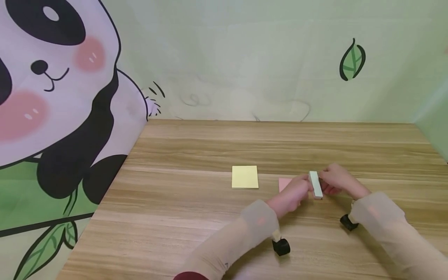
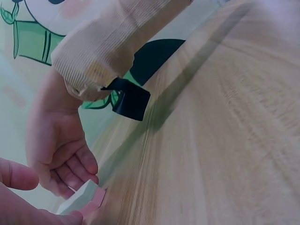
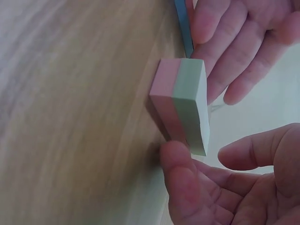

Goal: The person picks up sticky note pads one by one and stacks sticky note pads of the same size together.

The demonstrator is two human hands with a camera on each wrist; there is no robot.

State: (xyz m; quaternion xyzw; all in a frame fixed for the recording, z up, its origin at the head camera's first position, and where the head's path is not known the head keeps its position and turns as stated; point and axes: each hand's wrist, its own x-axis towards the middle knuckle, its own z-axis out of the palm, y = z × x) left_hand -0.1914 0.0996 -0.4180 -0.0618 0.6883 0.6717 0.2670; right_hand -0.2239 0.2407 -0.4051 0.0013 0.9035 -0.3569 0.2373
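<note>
A small two-layer block of paper notes (image 1: 315, 185), light green over pink, sits on the wooden table between the hands. In the right wrist view the block (image 3: 180, 98) shows its pink layer on the table side. My left hand (image 1: 293, 193) is at its left, fingers extended, thumb apart in the left wrist view. From the right, my right hand (image 1: 340, 181) reaches the block's near end with fingertips; its thumb (image 3: 243, 154) stands off. Partly hidden behind the left hand lies a pink note pad (image 1: 284, 183). A yellow note pad (image 1: 245, 177) lies further left.
The wooden table (image 1: 168, 194) runs back to a pale green cloth wall (image 1: 245, 58) printed with a panda and leaves. Black wrist cameras (image 1: 281, 247) hang under both sleeves, close above the tabletop. A blue edge (image 3: 184, 26) shows beside the left fingers.
</note>
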